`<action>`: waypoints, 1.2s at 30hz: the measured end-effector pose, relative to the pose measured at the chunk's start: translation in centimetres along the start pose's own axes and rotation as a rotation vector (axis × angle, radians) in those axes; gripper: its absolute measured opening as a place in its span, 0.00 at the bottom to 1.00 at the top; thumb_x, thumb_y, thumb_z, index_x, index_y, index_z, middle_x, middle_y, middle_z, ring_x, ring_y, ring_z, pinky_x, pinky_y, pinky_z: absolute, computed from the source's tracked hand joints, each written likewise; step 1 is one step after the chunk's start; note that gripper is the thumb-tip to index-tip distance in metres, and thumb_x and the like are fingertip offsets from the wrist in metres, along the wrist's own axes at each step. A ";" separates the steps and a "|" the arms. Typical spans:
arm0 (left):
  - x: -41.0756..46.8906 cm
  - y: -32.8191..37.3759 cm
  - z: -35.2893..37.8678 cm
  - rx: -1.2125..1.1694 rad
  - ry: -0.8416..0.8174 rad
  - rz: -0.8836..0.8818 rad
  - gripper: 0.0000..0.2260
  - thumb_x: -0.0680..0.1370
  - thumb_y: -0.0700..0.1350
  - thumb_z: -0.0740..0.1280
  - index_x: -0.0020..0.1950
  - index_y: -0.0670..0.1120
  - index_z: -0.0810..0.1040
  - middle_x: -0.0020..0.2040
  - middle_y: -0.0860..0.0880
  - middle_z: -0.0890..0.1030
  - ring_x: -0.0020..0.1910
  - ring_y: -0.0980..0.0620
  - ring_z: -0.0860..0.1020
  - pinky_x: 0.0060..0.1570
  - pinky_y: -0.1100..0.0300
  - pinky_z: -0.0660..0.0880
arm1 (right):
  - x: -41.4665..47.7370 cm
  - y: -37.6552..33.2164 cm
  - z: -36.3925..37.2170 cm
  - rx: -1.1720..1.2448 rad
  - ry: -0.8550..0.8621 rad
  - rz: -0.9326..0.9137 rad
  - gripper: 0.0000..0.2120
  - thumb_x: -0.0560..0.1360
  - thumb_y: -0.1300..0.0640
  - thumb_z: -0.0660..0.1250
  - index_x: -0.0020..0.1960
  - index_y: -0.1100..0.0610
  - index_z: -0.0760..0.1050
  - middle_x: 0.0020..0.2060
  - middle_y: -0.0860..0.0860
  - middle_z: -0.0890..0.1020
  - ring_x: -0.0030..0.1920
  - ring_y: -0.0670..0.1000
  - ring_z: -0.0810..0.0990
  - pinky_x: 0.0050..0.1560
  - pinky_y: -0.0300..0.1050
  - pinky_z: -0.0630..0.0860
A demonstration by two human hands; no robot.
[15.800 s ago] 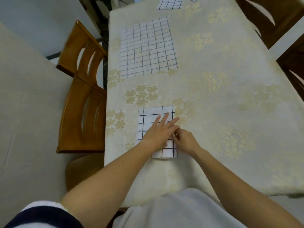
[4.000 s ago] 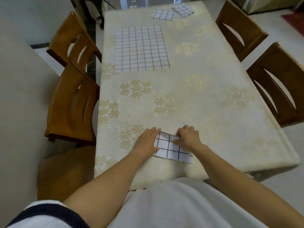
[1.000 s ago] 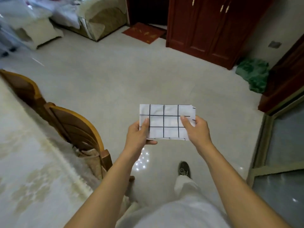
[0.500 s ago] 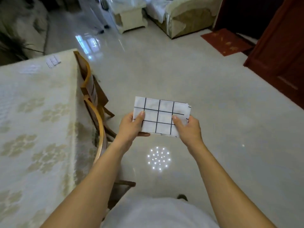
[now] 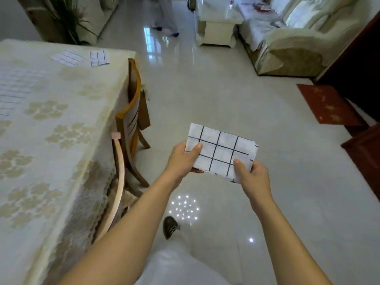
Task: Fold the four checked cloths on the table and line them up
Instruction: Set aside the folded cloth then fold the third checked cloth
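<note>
One shoe [image 5: 169, 226]: it stands on the shiny floor [image 5: 226, 99], near the bottom, between the two arms.
Left hand [image 5: 181, 159]: it holds the left end of the folded cloth [image 5: 222, 151], with the thumb on top and the fingers curled under.
Right hand [image 5: 253, 177]: it pinches the near right corner, thumb pressed on top; the other fingers are hidden under the cloth.
Folded cloth: white with dark lines, up in the air over the floor, right of the table [image 5: 61, 161] and not touching it.
Near chair [image 5: 119, 182]: pushed in at the table's right side.
Far chair [image 5: 133, 95]: just past it, pushed in too.
Table: on the left, under a pale cover with flowers.
Open cloth [image 5: 8, 95]: flat at the left edge, blurry.
Far end of the table: the right small cloth [image 5: 99, 57] and the left small cloth [image 5: 67, 58] lie folded, just beside each other.
Sofa [image 5: 287, 38]: far right, pale.
</note>
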State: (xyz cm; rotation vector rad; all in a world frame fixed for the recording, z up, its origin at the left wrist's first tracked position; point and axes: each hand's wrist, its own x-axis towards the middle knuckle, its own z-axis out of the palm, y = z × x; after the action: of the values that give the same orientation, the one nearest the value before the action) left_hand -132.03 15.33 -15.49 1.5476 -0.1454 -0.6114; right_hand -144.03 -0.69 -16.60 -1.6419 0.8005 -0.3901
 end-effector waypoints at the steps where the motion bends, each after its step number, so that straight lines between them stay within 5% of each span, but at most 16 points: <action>1: 1.8 0.8 0.0 -0.015 0.006 -0.004 0.05 0.83 0.49 0.66 0.54 0.51 0.79 0.51 0.45 0.85 0.48 0.47 0.85 0.38 0.51 0.84 | 2.1 -0.9 0.4 -0.008 0.001 0.002 0.05 0.79 0.57 0.69 0.54 0.53 0.81 0.48 0.47 0.86 0.46 0.44 0.85 0.48 0.44 0.80; 14: 18.1 6.0 -8.0 -0.064 0.240 -0.017 0.11 0.83 0.49 0.64 0.61 0.47 0.79 0.53 0.43 0.85 0.49 0.45 0.85 0.34 0.56 0.82 | 20.4 -7.2 13.5 -0.076 -0.222 -0.047 0.04 0.79 0.55 0.69 0.52 0.54 0.82 0.45 0.45 0.86 0.46 0.47 0.85 0.49 0.47 0.81; 19: 23.6 6.9 -9.9 -0.034 0.355 -0.034 0.10 0.84 0.50 0.63 0.64 0.51 0.77 0.54 0.50 0.84 0.49 0.50 0.85 0.35 0.57 0.82 | 27.4 -8.7 17.7 -0.037 -0.341 -0.071 0.02 0.79 0.56 0.69 0.48 0.50 0.80 0.45 0.45 0.86 0.44 0.44 0.84 0.47 0.41 0.79; 25: 32.6 10.2 -9.8 -0.052 0.512 -0.020 0.12 0.83 0.50 0.64 0.63 0.48 0.79 0.56 0.47 0.85 0.50 0.48 0.85 0.37 0.51 0.83 | 38.2 -10.6 21.5 -0.053 -0.507 -0.080 0.06 0.78 0.53 0.69 0.52 0.53 0.82 0.45 0.45 0.87 0.48 0.45 0.85 0.55 0.50 0.81; 31: 40.0 15.0 -9.8 -0.038 0.643 0.009 0.10 0.83 0.51 0.64 0.62 0.50 0.79 0.55 0.49 0.85 0.48 0.50 0.85 0.37 0.55 0.83 | 48.5 -16.6 24.8 -0.062 -0.624 -0.168 0.06 0.79 0.57 0.68 0.44 0.48 0.78 0.40 0.37 0.83 0.38 0.32 0.81 0.38 0.27 0.75; 36: 44.1 14.5 -10.7 -0.051 0.715 -0.038 0.10 0.84 0.49 0.63 0.61 0.47 0.79 0.54 0.47 0.85 0.45 0.53 0.85 0.35 0.59 0.82 | 53.6 -16.4 28.6 -0.081 -0.712 -0.111 0.03 0.80 0.57 0.68 0.51 0.50 0.79 0.45 0.44 0.85 0.45 0.43 0.84 0.42 0.37 0.79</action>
State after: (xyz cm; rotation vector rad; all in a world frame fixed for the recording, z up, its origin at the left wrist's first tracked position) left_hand -85.82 3.55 -14.74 1.6335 0.4383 -0.0623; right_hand -82.96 -15.87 -16.93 -1.7374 0.1904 0.1603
